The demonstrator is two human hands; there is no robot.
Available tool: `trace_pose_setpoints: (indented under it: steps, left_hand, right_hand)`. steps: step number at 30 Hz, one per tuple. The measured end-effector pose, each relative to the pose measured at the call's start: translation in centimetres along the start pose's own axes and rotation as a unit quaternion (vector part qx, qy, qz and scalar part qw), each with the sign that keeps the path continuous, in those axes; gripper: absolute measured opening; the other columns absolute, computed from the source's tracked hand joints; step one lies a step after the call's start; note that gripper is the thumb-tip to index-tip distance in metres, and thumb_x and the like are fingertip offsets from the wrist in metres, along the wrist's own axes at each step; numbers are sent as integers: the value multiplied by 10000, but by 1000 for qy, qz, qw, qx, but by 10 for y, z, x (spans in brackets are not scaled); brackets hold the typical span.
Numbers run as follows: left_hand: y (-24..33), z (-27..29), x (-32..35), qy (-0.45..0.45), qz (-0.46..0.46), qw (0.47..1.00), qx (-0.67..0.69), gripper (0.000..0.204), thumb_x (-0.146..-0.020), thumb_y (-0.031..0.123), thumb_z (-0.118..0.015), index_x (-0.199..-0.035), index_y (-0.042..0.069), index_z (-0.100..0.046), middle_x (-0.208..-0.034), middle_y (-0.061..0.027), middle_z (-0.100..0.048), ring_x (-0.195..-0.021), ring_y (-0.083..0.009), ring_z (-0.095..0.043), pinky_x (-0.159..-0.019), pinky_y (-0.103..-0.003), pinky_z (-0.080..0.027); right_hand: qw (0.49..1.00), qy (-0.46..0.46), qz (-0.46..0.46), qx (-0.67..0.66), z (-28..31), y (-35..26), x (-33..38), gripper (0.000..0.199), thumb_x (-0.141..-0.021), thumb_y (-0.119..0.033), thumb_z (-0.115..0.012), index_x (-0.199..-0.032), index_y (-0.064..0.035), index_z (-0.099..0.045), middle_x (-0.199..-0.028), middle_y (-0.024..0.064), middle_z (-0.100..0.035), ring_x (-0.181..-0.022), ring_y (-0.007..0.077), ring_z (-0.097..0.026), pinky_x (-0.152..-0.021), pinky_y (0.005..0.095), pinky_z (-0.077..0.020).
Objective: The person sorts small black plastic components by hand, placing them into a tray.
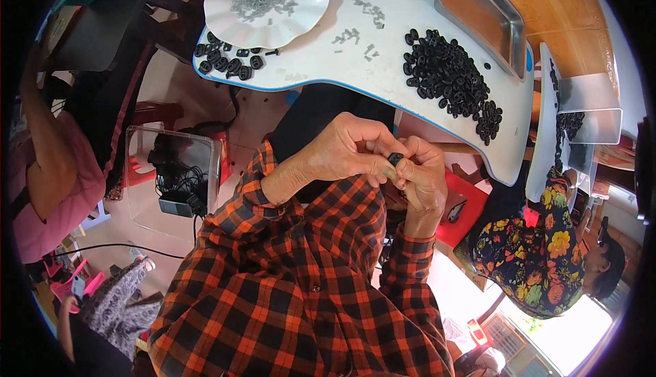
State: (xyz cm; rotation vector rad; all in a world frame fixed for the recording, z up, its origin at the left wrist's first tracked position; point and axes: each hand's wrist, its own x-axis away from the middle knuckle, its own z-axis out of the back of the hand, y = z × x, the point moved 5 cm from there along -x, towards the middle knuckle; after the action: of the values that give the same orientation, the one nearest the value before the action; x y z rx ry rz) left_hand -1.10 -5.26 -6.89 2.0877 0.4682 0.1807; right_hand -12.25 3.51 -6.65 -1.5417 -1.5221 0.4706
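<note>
Left hand (342, 155): its fingers pinch a small black part (395, 158), near picture centre.
Right hand (424, 175): at 3 o'clock of the left, fingers closed on the same part.
Worktop (383, 83): white, at 12 o'clock.
Black pile (451, 80): at 1 o'clock.
White dish (266, 5): at 11 o'clock, with grey pieces.

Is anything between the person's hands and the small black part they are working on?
Nothing visible is. The small black plastic part is already pinched between the fingertips of the left hand and the right hand, held above the lap, apart from the white table with its pile of black ring-shaped parts.
</note>
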Motion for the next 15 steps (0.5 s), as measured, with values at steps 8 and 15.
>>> trace_pose_setpoints:
  steps: [8, 15]
  left_hand:
    - [6, 5, -2, 18, -38, 999, 18, 245, -810, -32, -665, -1052, -39, -626, -808, -99, -678, -682, -120, -662, -602, -220, -550]
    - [7, 7, -1, 21, -44, 999, -14, 266, -797, -52, -666, -1058, -75, -620, -810, -94, -663, -685, -143, -660, -632, -243, -559]
  right_hand:
    - [998, 23, 48, -21, -2, 3, 2, 145, -853, -101, -665, -888, 12, -581, -777, 70, -586, -573, 110, -538, -524, 203, -431]
    - [996, 37, 79, 18, 0, 7, 0, 124, -866, -96, -646, -888, 15, -592, -777, 49, -584, -615, 100, -534, -546, 213, -428]
